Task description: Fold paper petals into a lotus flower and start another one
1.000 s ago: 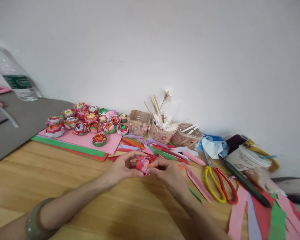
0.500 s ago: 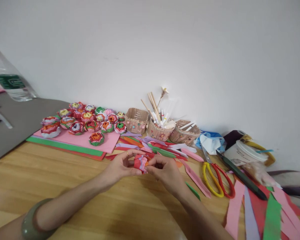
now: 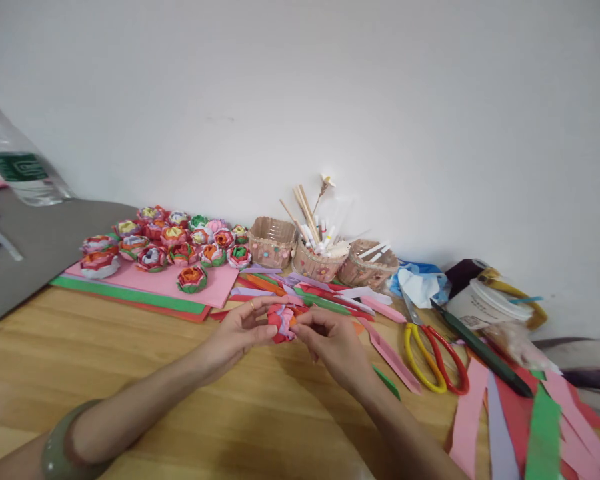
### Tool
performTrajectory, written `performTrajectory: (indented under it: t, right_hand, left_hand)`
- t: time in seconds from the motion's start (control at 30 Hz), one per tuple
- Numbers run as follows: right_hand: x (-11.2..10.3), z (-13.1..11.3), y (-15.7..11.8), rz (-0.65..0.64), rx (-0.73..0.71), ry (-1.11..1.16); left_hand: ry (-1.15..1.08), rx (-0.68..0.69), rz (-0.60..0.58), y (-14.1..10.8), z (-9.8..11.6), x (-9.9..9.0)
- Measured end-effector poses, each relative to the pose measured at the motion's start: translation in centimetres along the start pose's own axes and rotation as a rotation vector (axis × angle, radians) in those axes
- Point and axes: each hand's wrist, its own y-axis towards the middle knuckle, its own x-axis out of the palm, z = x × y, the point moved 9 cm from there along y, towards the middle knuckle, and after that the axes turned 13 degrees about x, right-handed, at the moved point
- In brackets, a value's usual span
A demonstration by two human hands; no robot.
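Note:
Between my two hands, above the wooden table, is a small paper flower (image 3: 281, 325) with red, pink, lilac and orange layers. My left hand (image 3: 244, 328) is closed around its left side, thumb in front and fingers behind. At the flower's right edge, by the orange part, my right hand (image 3: 329, 339) pinches with thumb and forefinger; the exact spot it grips is partly hidden. Just behind the hands lie several folded paper strips (image 3: 325, 298) in red, green, lilac and orange. Finished-looking paper flowers (image 3: 183, 253) sit in rows on pink paper (image 3: 220, 283) at the left.
Three decorated baskets (image 3: 273, 252) stand along the wall, the middle one holding sticks and markers. Scissors (image 3: 435, 360) and a dark green long tool (image 3: 485, 353) lie right, near a white tub (image 3: 490, 305) and cut paper strips (image 3: 543, 433). A plastic bottle (image 3: 23, 167) is far left.
The flower has turned slightly between my fingers, with more of its lilac layer showing. My left thumb has shifted up a little. Everything else lies as before, apart from a slight camera shift.

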Motion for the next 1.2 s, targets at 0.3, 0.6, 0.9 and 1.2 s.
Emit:
performTrajectory:
  t: [0.3, 0.6, 0.9, 1.2]
  right_hand:
    - [-2.5, -3.5, -3.1, 0.477, -0.412, -0.322]
    - [1.4, -4.8, -6.5, 0.628, -0.865, -0.862]
    - [-1.5, -5.7, -6.5, 0.482, -0.724, -0.339]
    - [-1.0, -4.1, -3.4, 0.304, -0.385, -0.173]
  left_hand:
    - [-0.074, 0.054, 0.087, 0.1, 0.3, -1.0]
    - [-0.107, 0.104, 0.014, 0.0, 0.7, -0.6]
    - [-0.118, 0.149, -0.083, 0.0, 1.2, 0.4]
    - [-0.012, 0.302, -0.072, 0.4, 2.1, 0.1]
